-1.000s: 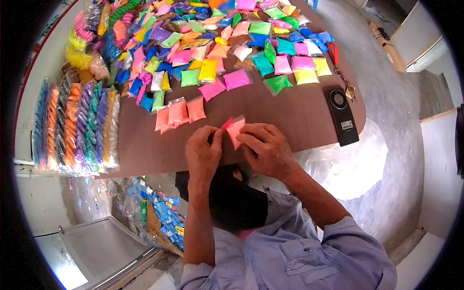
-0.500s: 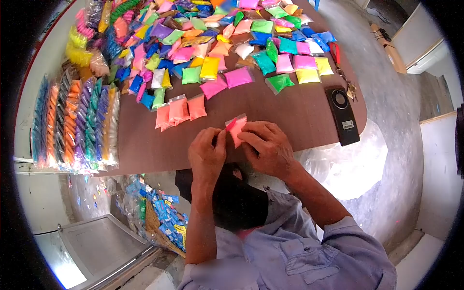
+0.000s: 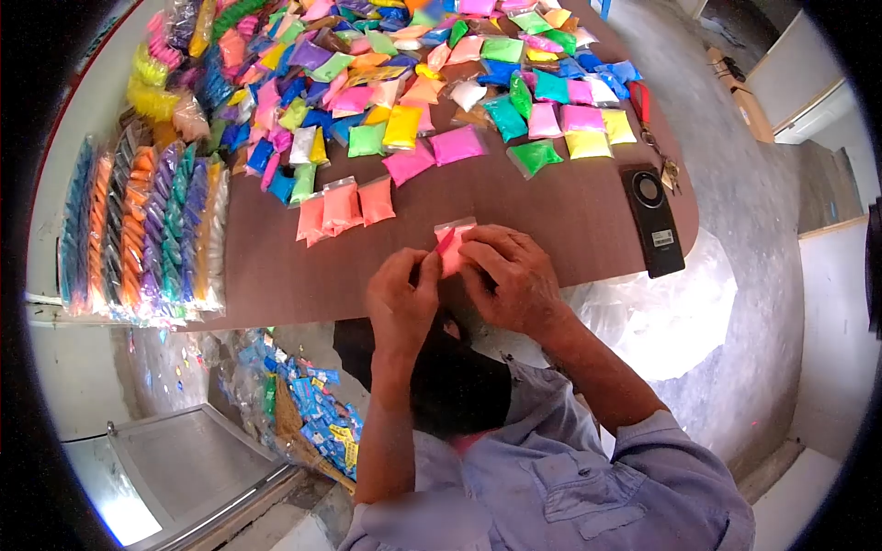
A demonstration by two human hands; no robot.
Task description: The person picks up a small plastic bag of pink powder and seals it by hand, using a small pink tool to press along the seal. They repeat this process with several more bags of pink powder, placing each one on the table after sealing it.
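Both my hands are over the table's near edge, around one small clear packet with coral-pink filling [image 3: 453,261]. My right hand [image 3: 514,280] pinches its right side between thumb and fingers. Fingers of my left hand [image 3: 404,294] are pinched together at the packet's left side, at the lower end of a thin dark-pink piece [image 3: 445,242]. That piece slants across the packet's upper left; its kind is too small to tell. Just beyond my left hand, several filled coral packets [image 3: 341,206] lie overlapping in a row.
Many colourful filled packets [image 3: 457,145] cover the far part of the brown table [image 3: 266,285]. Bagged twisted strands [image 3: 138,230] line the left side. A black device [image 3: 654,220] and keys on a red strap [image 3: 640,103] lie at right. A broom [image 3: 289,418] and blue packaging are below.
My left hand has shifted slightly right, closer to my right hand. The packet now stands more upright, its clear top edge showing, and the dark-pink piece sits lower against it.
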